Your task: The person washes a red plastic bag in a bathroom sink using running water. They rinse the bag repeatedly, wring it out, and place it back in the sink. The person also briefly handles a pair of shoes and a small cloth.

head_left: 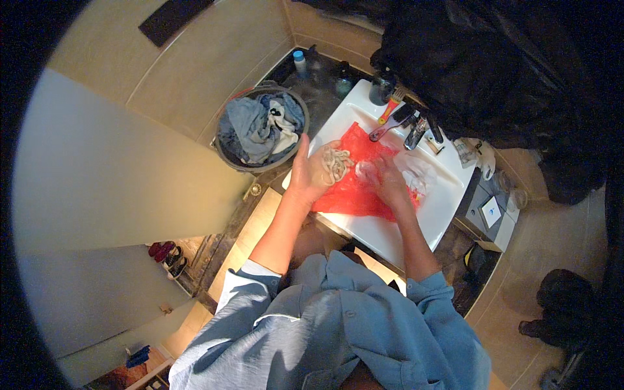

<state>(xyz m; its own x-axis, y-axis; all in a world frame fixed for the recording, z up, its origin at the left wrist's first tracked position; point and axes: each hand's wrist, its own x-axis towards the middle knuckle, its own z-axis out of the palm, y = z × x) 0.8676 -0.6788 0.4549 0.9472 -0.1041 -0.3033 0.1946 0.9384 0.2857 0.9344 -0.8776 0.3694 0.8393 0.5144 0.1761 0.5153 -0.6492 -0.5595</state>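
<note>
Sleeves of a blue shirt fill the bottom of the frame, rolled back from two bare forearms that rise toward the middle. Just past them stands a white sink, set at a slant from lower centre to upper right. Across its basin lies a red cloth, wet by the look of it, its long axis running from the lower right up toward the tap, one corner pointing at the top of the basin. The left hand presses on the cloth's left edge with fingers fairly spread, and a pale bunched bit of fabric sits under its fingertips; whether they pinch it or only rest on it I cannot tell. The right hand is curled down into the cloth near the middle, fingers bent as if gripping a fold, though the blur hides how tight. To my eye the wash is in mid-scrub: the cloth lies in the basin, not yet wrung or lifted out. At the back of the sink stand the tap and a brush with a red handle, beside a dark cup. Upper left of the sink, a grey bucket holds a heap of blue and white clothes, so more seems left to do.
</note>
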